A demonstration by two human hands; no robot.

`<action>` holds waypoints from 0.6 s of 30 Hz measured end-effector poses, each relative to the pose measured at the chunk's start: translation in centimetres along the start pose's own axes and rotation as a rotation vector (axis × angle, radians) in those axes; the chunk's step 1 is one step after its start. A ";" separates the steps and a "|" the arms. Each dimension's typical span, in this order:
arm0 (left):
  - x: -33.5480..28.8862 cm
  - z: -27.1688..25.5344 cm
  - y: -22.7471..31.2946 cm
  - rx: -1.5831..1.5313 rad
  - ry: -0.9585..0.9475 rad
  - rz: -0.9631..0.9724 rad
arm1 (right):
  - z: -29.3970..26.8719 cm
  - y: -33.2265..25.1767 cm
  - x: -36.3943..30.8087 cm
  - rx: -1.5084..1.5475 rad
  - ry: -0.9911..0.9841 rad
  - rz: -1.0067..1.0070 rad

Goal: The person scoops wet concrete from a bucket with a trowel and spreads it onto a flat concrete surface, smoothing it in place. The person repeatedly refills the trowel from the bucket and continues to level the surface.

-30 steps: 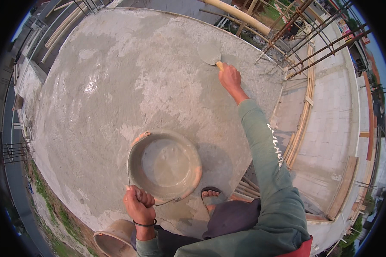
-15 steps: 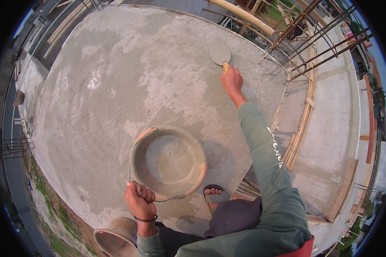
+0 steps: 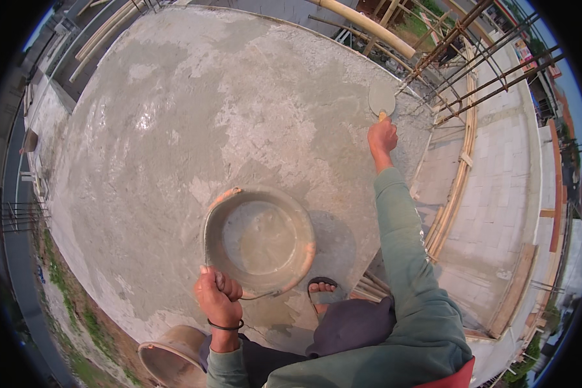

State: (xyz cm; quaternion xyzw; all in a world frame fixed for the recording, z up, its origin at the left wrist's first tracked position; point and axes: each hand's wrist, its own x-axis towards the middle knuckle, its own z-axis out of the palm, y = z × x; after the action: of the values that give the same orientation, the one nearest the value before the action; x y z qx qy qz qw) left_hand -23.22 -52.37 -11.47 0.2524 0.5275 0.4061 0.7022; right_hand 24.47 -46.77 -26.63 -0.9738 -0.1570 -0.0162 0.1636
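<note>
My left hand is closed around the wire handle of a bucket, tilting it so its mouth faces up toward me. Grey, wet cement slurry lies inside. Far out on the right, my right hand grips the wooden handle of a trowel with a rounded blade coated in grey. The blade lies at or just over the concrete slab, near its right edge. Dark wet patches and paler, drier ones cover the slab.
A second bucket lies tilted by my left leg. My sandalled foot stands on the slab. Rusty rebar juts out at the upper right, close to the trowel. Bamboo poles run beyond the right edge, beside a lower block surface.
My right hand has swept the trowel to the right and slightly down, toward the rebar. The bucket and my left hand have shifted slightly right.
</note>
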 end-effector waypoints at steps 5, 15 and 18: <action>-0.9 1.3 -0.2 0.027 -0.073 -0.002 | 0.8 -0.1 -2.1 -0.024 -0.110 -0.231; -0.8 1.6 -0.2 0.002 -0.120 0.010 | -0.1 -0.2 -3.5 -0.003 -0.108 -0.050; -1.0 1.8 -0.5 0.022 -0.131 0.005 | 1.0 -2.5 -3.9 0.014 -0.191 -0.214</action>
State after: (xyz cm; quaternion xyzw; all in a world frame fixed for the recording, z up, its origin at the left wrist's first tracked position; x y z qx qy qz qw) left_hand -21.47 -53.39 -10.78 0.2877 0.4840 0.3846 0.7314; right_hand 20.01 -45.39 -27.12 -0.9475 -0.2748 0.0605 0.1520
